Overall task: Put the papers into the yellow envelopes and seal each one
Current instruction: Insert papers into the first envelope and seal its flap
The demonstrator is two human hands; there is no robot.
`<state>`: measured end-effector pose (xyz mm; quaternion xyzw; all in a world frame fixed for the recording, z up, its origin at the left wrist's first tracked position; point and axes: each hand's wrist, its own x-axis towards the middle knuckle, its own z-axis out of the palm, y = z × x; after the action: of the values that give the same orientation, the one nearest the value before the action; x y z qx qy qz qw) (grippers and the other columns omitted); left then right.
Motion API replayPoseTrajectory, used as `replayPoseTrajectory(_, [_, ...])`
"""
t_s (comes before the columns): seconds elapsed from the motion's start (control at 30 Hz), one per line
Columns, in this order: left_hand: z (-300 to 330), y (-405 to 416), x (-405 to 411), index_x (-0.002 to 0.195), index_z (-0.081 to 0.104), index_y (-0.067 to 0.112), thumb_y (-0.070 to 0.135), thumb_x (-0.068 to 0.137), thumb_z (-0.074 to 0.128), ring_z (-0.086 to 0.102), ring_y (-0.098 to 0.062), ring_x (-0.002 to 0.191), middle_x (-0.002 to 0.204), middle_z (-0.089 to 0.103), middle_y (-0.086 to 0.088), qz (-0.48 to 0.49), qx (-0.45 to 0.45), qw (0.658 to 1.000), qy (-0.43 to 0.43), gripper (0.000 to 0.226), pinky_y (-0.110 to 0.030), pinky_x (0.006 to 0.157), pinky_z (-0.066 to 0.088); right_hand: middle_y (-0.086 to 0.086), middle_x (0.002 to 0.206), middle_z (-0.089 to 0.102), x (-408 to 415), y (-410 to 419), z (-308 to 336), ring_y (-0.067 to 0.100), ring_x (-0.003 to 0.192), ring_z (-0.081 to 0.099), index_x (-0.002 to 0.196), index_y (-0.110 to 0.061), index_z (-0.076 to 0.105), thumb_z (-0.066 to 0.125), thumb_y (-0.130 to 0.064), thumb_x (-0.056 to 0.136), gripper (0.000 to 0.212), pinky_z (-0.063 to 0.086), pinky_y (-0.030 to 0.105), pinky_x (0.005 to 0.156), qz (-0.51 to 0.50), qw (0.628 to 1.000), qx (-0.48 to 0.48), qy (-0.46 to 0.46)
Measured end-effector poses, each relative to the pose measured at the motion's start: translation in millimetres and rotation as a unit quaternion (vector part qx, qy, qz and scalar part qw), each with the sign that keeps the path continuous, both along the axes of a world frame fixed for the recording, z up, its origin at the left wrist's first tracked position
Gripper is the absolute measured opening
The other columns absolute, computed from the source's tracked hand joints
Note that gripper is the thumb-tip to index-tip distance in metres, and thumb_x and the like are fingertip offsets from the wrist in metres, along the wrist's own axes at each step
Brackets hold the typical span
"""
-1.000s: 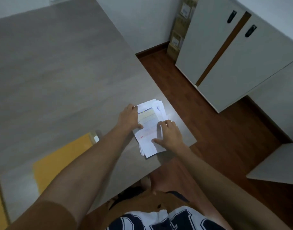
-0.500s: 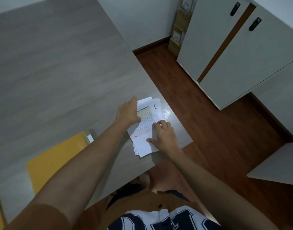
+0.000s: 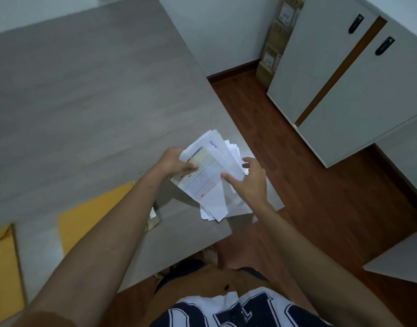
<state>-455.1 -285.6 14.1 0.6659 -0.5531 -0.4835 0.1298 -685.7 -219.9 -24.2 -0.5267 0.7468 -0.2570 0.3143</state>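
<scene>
White papers (image 3: 212,182) with coloured grid, yellow envelopes (image 3: 89,215), grey table (image 3: 84,102).

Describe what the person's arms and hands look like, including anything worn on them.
Both forearms are bare to the frame's edge: no sleeves show. The left hand and right hand have no gloves, and no rings, watch or wristbands show.

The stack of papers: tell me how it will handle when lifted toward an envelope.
The stack of papers will probably flop and fan: its sheet edges already splay unevenly between the left hand and right hand. It looks light. Loose sheets could slip out unless squared first.
</scene>
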Motion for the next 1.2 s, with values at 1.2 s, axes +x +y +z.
replayPoseTrajectory(1.2, [17.1, 49.4, 116.3, 0.118, 0.065, 0.015, 0.009, 0.088, 0.070, 0.069, -0.011, 0.098, 0.112, 0.071, 0.000, 0.191, -0.042, 0.968, 0.159, 0.031, -0.033, 0.089, 0.055, 0.002, 0.105, 0.073, 84.5, -40.0, 28.0, 0.025, 0.102, 0.067, 0.106, -0.017, 0.069, 0.085, -0.027, 0.071, 0.039, 0.054, 0.048, 0.093, 0.059, 0.891, 0.160, -0.421])
